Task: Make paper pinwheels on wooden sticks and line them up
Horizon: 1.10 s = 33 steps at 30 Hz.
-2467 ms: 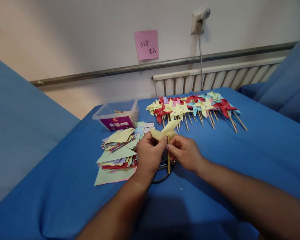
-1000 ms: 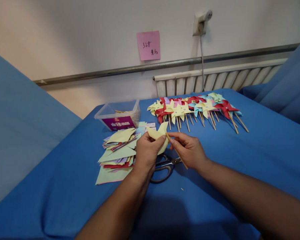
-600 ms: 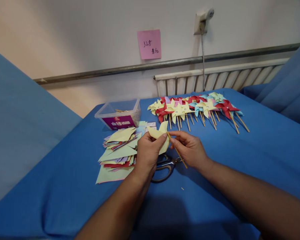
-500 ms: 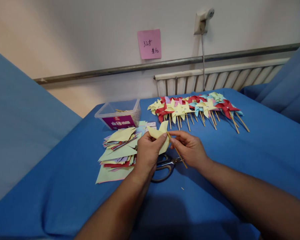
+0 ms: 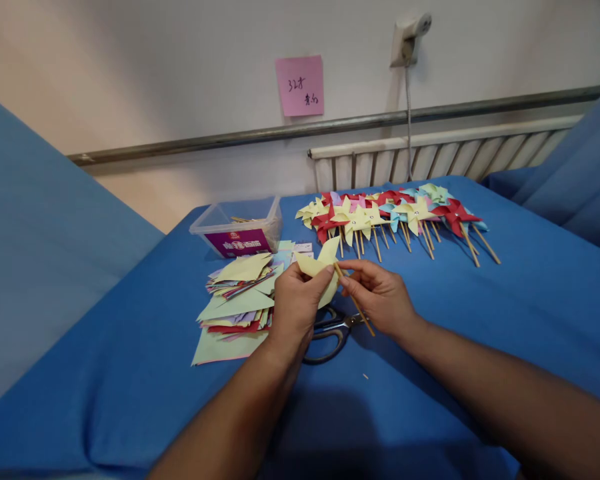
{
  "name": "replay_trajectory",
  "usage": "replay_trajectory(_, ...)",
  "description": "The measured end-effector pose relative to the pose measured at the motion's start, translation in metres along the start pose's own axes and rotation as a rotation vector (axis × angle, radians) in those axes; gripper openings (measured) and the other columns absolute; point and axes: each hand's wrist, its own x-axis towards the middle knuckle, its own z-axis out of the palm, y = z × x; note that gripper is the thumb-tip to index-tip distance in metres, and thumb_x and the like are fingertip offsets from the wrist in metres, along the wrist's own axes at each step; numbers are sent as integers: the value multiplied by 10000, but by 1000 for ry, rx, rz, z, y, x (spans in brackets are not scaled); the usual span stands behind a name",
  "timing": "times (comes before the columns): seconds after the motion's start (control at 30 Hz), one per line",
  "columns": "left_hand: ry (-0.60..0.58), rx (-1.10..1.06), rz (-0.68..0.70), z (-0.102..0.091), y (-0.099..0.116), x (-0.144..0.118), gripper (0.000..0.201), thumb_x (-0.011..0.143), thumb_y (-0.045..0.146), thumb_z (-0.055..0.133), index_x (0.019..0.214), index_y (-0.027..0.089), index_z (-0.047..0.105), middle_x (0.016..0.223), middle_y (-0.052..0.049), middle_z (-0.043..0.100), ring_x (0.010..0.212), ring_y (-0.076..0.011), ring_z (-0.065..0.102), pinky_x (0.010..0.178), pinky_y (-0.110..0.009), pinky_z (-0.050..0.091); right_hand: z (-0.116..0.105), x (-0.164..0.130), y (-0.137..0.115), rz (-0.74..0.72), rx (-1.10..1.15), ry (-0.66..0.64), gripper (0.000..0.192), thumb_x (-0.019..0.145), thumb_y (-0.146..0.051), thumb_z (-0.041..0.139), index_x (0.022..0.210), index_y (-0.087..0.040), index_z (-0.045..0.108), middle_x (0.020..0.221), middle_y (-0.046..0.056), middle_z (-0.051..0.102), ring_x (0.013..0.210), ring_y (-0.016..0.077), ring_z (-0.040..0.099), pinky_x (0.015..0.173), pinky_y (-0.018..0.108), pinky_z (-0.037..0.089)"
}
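A pale yellow paper pinwheel [image 5: 329, 252] is pinched between the thumb and fingers of my left hand [image 5: 300, 299]. At its back lies a thin wooden stick [image 5: 360, 311], slanting down to the right from the pinwheel's middle. My right hand [image 5: 380, 297] is closed at the top of this stick, its fingertips right by the pinwheel. How stick and paper are joined is hidden by my fingers. Dark-handled scissors [image 5: 333, 333] lie on the blue cloth below my hands, partly covered by my left wrist.
Stacks of coloured paper [image 5: 237, 313] lie left of my hands. Behind them stands a clear plastic box [image 5: 237, 240] with sticks inside. Several pinwheels on sticks [image 5: 400, 217] lie at the back right of the blue-covered table [image 5: 130, 373]. A radiator [image 5: 445, 153] is behind.
Almost nothing differs. The pinwheel's top blade has tilted slightly up and to the right; both hands keep their grip in the same place.
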Motion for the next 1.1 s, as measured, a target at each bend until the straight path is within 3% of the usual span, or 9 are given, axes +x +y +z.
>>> replay_trajectory(0.37,17,-2,3,-1,-1,0,434,578,378,811,908,120,696,834,-82,718,662,-181,641,604,-278,480,0,2,-7,106,73,-24,298,770,-344,675,1031,-200,678,624,-30,631,483,71,525,430,191,395)
replay_trajectory(1.1,39,-27,-2,1,-2,0,437,559,367,818,908,130,706,821,-74,725,653,-185,654,609,-285,491,-1,2,-3,59,38,-13,314,759,-354,687,1035,-205,684,633,-25,619,527,89,550,449,204,409)
